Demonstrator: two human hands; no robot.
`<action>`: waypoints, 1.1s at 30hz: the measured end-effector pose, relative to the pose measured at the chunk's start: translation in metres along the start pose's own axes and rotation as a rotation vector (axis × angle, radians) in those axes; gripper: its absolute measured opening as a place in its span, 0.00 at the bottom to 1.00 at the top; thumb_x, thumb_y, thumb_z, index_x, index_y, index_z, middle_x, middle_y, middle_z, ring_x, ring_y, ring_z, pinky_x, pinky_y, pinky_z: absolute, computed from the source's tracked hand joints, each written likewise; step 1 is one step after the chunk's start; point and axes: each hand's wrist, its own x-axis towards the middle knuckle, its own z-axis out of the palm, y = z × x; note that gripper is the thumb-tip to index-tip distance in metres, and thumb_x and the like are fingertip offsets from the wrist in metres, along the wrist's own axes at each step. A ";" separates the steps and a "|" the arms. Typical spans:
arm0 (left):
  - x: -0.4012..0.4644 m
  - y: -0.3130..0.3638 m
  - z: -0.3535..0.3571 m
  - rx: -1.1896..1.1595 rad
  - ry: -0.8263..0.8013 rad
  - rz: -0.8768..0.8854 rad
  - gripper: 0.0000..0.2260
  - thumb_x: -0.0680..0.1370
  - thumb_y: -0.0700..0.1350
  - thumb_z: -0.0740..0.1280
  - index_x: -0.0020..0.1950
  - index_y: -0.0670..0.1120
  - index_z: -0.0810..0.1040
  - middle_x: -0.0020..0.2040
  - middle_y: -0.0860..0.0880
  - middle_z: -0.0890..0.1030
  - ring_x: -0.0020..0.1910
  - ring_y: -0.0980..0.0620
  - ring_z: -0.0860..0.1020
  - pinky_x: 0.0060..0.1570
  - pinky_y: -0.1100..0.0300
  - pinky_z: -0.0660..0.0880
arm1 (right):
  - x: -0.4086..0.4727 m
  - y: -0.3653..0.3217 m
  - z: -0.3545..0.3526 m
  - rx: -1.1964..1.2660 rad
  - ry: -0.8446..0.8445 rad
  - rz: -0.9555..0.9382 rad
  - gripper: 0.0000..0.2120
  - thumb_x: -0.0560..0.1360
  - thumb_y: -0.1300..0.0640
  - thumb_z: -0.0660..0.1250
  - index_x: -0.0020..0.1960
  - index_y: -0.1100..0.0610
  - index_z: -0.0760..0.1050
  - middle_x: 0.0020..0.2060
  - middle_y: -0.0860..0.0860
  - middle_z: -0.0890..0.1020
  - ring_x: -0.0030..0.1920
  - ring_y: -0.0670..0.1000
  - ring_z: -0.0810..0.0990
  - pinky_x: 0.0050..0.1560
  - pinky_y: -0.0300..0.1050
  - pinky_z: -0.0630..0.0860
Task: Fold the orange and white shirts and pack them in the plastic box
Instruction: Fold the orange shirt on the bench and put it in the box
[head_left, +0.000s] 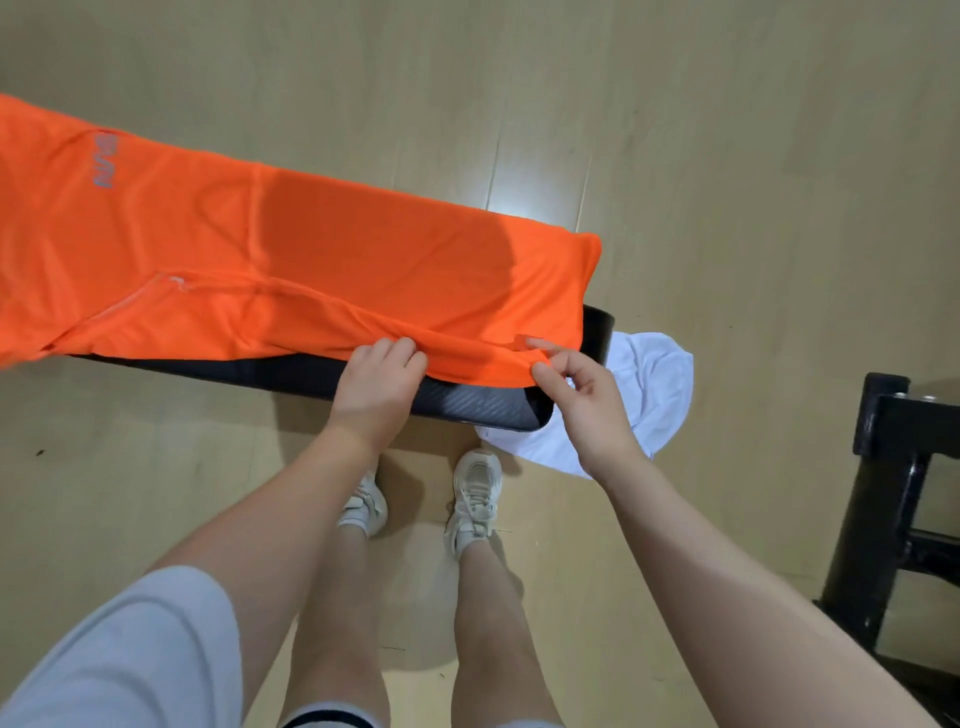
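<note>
The orange shirt (291, 244) lies spread along a black padded bench (467, 402), its near long edge folded over. My left hand (376, 387) grips that folded near edge from below. My right hand (582, 395) pinches the shirt's hem at the near right corner. The white shirt (654, 395) hangs crumpled off the bench's right end, partly hidden behind my right hand. No plastic box is in view.
Wooden floor (727, 156) surrounds the bench. A black metal frame (883, 499) stands at the right edge. My feet in pale sneakers (475, 493) stand just in front of the bench.
</note>
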 end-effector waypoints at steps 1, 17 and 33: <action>-0.003 -0.001 -0.001 0.009 0.004 0.031 0.08 0.65 0.35 0.59 0.37 0.42 0.76 0.34 0.45 0.78 0.30 0.45 0.76 0.35 0.56 0.62 | 0.003 -0.004 -0.002 0.030 -0.059 0.006 0.14 0.75 0.60 0.65 0.32 0.56 0.66 0.53 0.52 0.80 0.58 0.49 0.76 0.57 0.42 0.67; -0.039 -0.058 -0.013 -0.280 -0.046 -0.668 0.20 0.77 0.36 0.59 0.69 0.45 0.69 0.71 0.42 0.67 0.62 0.38 0.70 0.56 0.46 0.69 | 0.020 -0.003 0.040 -0.814 0.307 -0.131 0.18 0.73 0.59 0.61 0.63 0.56 0.71 0.63 0.56 0.74 0.62 0.59 0.71 0.62 0.54 0.67; -0.056 -0.169 -0.019 -0.310 0.052 -0.405 0.20 0.77 0.52 0.53 0.53 0.42 0.79 0.50 0.41 0.79 0.39 0.39 0.80 0.33 0.48 0.76 | 0.069 -0.029 0.169 -1.299 0.016 -0.262 0.15 0.77 0.52 0.59 0.62 0.56 0.71 0.59 0.56 0.76 0.61 0.60 0.70 0.55 0.52 0.66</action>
